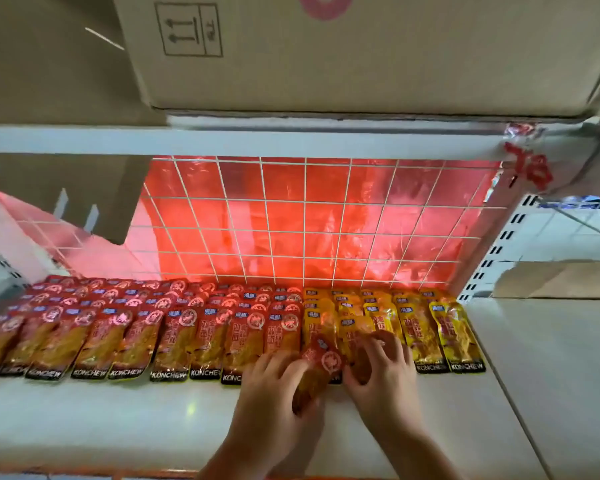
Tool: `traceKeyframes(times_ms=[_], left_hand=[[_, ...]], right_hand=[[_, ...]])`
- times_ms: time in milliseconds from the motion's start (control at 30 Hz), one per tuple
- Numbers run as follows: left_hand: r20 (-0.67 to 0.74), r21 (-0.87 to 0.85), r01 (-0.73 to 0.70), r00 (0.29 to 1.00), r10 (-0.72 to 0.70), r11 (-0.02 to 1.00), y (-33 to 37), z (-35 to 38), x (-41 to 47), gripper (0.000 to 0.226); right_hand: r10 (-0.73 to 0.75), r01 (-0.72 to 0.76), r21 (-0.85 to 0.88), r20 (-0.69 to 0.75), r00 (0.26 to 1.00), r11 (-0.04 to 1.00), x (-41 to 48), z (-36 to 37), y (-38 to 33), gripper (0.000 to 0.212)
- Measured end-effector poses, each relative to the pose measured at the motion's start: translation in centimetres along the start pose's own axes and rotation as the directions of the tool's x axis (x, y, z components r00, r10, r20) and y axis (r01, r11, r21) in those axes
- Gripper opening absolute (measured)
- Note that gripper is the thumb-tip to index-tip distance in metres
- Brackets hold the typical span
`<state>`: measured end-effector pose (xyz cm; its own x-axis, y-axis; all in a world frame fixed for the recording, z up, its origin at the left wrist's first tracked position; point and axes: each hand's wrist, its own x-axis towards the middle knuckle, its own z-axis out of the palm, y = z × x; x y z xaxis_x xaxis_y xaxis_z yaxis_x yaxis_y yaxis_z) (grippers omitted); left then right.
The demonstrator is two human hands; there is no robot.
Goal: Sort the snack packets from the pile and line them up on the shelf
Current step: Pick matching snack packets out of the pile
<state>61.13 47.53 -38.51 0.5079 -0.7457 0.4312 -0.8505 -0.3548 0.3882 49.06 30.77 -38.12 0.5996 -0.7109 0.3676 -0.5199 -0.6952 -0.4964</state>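
Snack packets are being lined up by colour on a shop shelf.

A white shelf is backed by a wire grid. Red packets are ranked on the left and yellow packets on the right, probably to separate flavours. At the seam, a loose red packet is gripped by the left hand. The right hand is curled beside it, its hold unclear. Bare room is left along the front edge.

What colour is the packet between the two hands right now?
The packet is red with a pale round emblem; the head view shows it.
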Motion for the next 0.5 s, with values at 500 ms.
traceKeyframes(times_ms=[500], left_hand=[[0.001, -0.037, -0.033, 0.999, 0.033, 0.999, -2.9, 0.1, 0.5, 0.043]], right_hand=[[0.150, -0.152, -0.102, -0.028, 0.988, 0.983, 0.1, 2.1, -1.8, 0.060]])
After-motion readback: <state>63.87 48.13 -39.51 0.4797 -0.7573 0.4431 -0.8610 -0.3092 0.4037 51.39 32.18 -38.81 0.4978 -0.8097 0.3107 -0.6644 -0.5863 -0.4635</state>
